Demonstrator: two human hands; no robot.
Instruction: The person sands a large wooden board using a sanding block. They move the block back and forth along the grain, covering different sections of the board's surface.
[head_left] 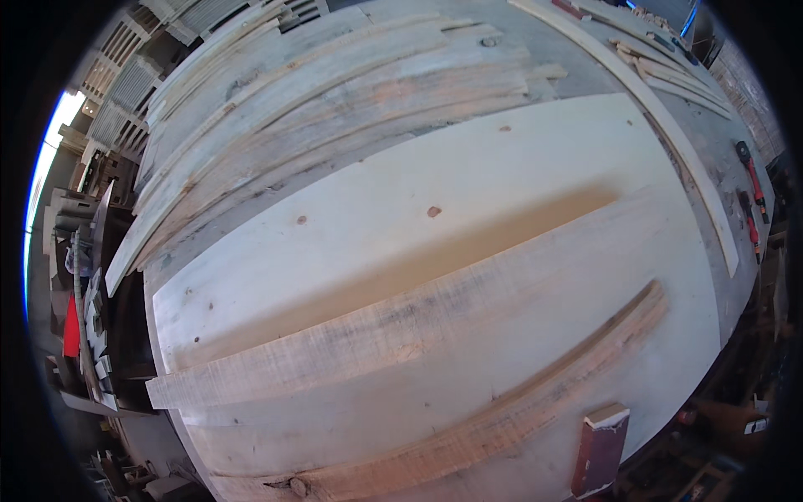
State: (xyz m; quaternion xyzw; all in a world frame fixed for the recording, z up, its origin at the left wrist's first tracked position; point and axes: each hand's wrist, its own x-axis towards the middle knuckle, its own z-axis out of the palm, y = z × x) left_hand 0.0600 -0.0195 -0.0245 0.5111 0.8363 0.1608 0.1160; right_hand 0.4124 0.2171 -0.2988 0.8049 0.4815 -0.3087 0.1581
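Neither of my hands is in view. A large pale wooden panel [376,197] with a few brown knots lies across the worktable. On it rests a long rough-sawn board [360,339], running from the left edge up toward the right. Nearer to me is a narrower wooden strip [468,443] with a dark knot near its left end. At the lower right, a dark red block [599,453], pale on its top end, sits on the panel; it looks like a wood block wrapped in sandpaper.
Several rough boards [351,96] lie side by side at the far left. A long thin strip [669,142] runs along the panel's right side. Beyond it lie thin wood scraps [673,79] and red-handled tools [753,180]. Stacked slatted wood [125,50] stands off the table's left.
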